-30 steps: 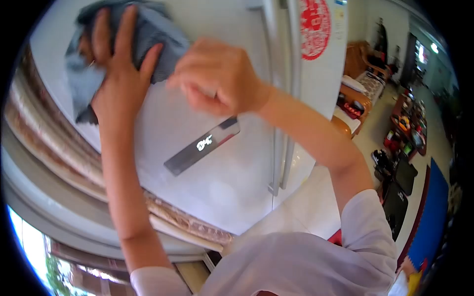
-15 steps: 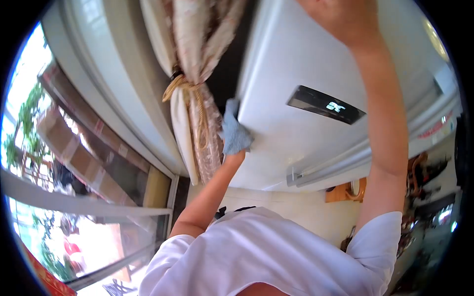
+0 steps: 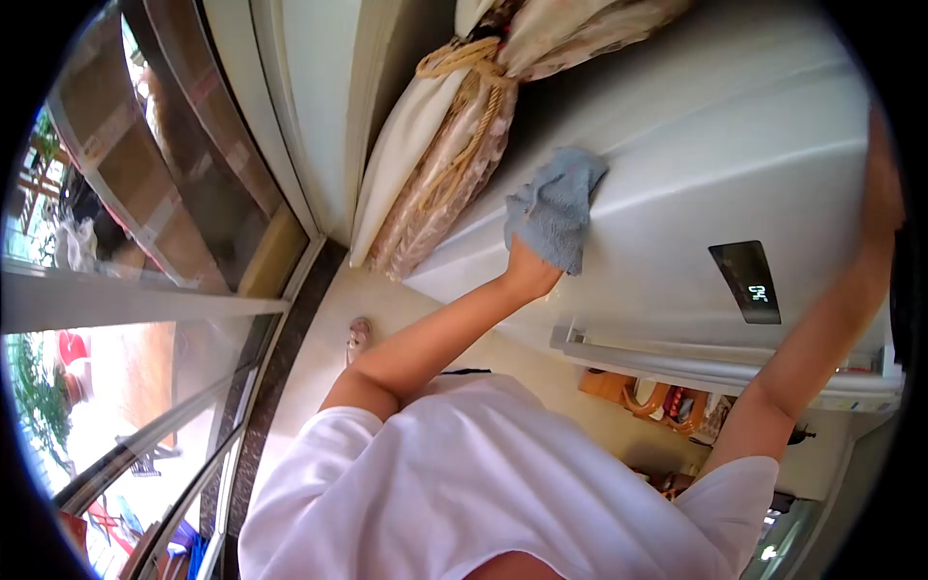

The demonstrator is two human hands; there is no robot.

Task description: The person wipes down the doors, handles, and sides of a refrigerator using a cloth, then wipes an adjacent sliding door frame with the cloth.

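A blue-grey cloth (image 3: pixel 556 208) drapes over the fingers of my left hand (image 3: pixel 534 268). It lies against the side edge of a white refrigerator (image 3: pixel 657 232), and only the back of the hand and the wrist show below it. A dark display panel (image 3: pixel 746 280) with lit characters is set in the refrigerator door. My right arm stretches up past the display, and my right hand (image 3: pixel 880 179) is by the door at the far right. The rim of the view cuts off its fingers.
Left of the cloth hangs a curtain (image 3: pixel 440 164) gathered by a rope tieback (image 3: pixel 464 63). A glass sliding door (image 3: pixel 159 300) runs along the left. Below the refrigerator's handle bar (image 3: pixel 677 360) stands an orange wooden piece of furniture (image 3: pixel 609 384).
The view has turned, so the curtain and refrigerator sit further right and tilted. The cloth in my left hand is now over the refrigerator's side edge, no longer beside the curtain.
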